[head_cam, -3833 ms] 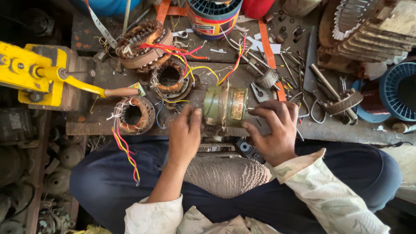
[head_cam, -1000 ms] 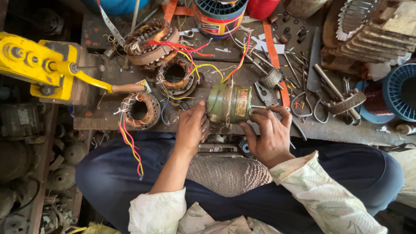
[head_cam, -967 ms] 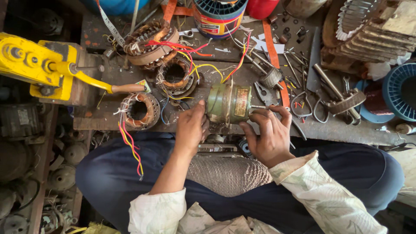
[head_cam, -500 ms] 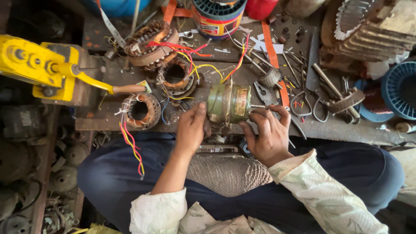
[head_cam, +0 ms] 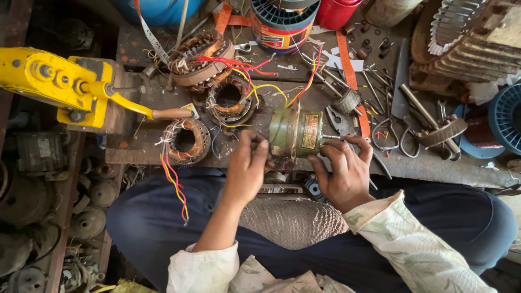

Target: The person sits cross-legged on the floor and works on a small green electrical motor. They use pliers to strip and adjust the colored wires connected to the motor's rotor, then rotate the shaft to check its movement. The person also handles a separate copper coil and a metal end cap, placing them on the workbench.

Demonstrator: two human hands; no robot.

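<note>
A small green electric motor [head_cam: 294,132] with a label lies on its side at the near edge of the low wooden workbench [head_cam: 434,163], coloured wires running from it. My left hand [head_cam: 247,165] grips its left end, fingers curled. My right hand [head_cam: 343,169] holds the right end, fingertips around the thin steel shaft [head_cam: 332,138]. A woven pad [head_cam: 293,220] rests on my lap below.
Three copper-wound stators [head_cam: 186,141] [head_cam: 230,97] [head_cam: 199,57] with red and yellow leads lie left of the motor. A yellow hand press [head_cam: 59,87] stands at far left. Pliers, loose tools, a blue wire spool [head_cam: 504,122] and a striped can [head_cam: 282,24] crowd the bench.
Both hands stay on the motor. The fingers of my right hand have shifted slightly along the shaft end; the motor remains in place.
</note>
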